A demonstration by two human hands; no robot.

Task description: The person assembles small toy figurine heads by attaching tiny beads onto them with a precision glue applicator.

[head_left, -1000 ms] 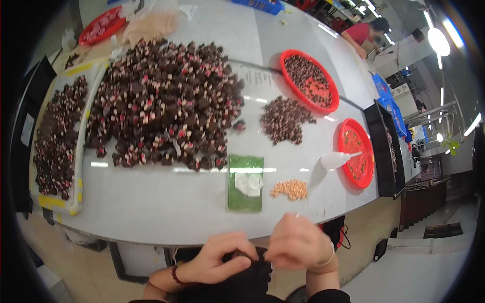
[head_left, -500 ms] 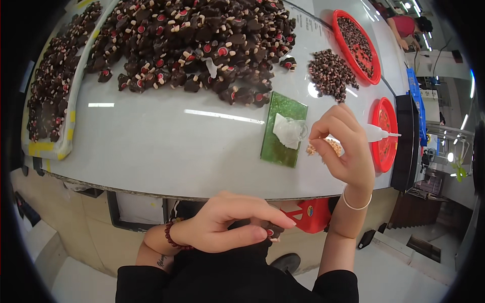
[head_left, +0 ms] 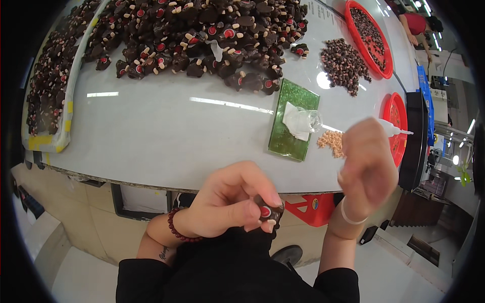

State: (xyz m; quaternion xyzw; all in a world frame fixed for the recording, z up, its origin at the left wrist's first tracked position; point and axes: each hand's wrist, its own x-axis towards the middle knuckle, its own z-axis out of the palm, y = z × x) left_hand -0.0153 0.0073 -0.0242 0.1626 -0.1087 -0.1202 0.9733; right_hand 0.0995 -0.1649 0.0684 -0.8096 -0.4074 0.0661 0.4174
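Near the table's front edge, my left hand (head_left: 227, 199) is closed, pinching a small dark brown figure piece (head_left: 267, 209) between thumb and fingers. The piece has a red round spot and pale little nubs. My right hand (head_left: 371, 164) is raised over the table's right front part, smeared by motion, its fingers not readable. Beside it lies a small heap of pale beige bits (head_left: 332, 142). Left of those is a green slab (head_left: 285, 139) carrying a crumpled white tissue (head_left: 294, 121) and a small clear cup-like thing (head_left: 312, 121).
A large pile of similar brown pieces (head_left: 202, 40) covers the back left, beside a white tray (head_left: 68, 108) full of more. At the right are a heap of small dark bits (head_left: 343, 63), two red trays (head_left: 388, 70) (head_left: 401, 149) and a white nozzle bottle (head_left: 391, 129).
My left hand has risen slightly and turned, showing more of the brown piece. My right hand has moved right and nearer, away from the beige bits. The view has shifted a little.
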